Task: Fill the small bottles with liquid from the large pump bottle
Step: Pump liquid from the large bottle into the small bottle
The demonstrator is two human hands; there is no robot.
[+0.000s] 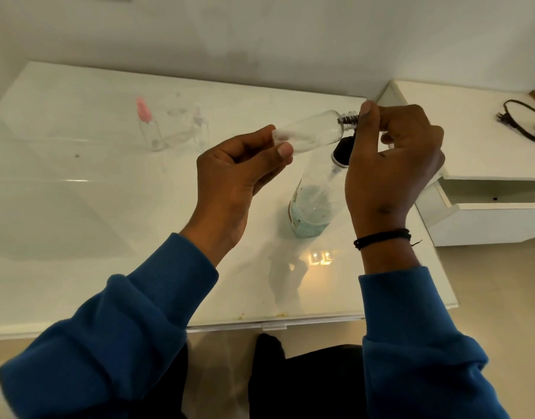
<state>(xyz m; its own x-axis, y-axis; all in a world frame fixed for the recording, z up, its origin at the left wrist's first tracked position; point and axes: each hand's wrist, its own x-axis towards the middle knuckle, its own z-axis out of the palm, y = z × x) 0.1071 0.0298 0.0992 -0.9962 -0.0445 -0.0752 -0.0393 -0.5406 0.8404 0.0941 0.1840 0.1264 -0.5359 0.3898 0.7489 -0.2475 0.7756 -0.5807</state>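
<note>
My left hand (242,173) grips the base of a small clear bottle (316,131), held almost sideways above the table with its threaded neck pointing right. At that neck my right hand (393,158) has its fingers curled; what it pinches is hidden. Just below stands the large pump bottle (313,204), clear with pale blue liquid low inside and a black pump top partly hidden behind my right hand. Farther back left stand two more small clear bottles, one with a pink top (148,125) and one with a pale top (199,128).
The white glossy table (108,192) runs to a front edge near my lap. To the right sits a white cabinet with an open drawer (487,204), with a black cable (520,122) on top. A wall rises behind the table.
</note>
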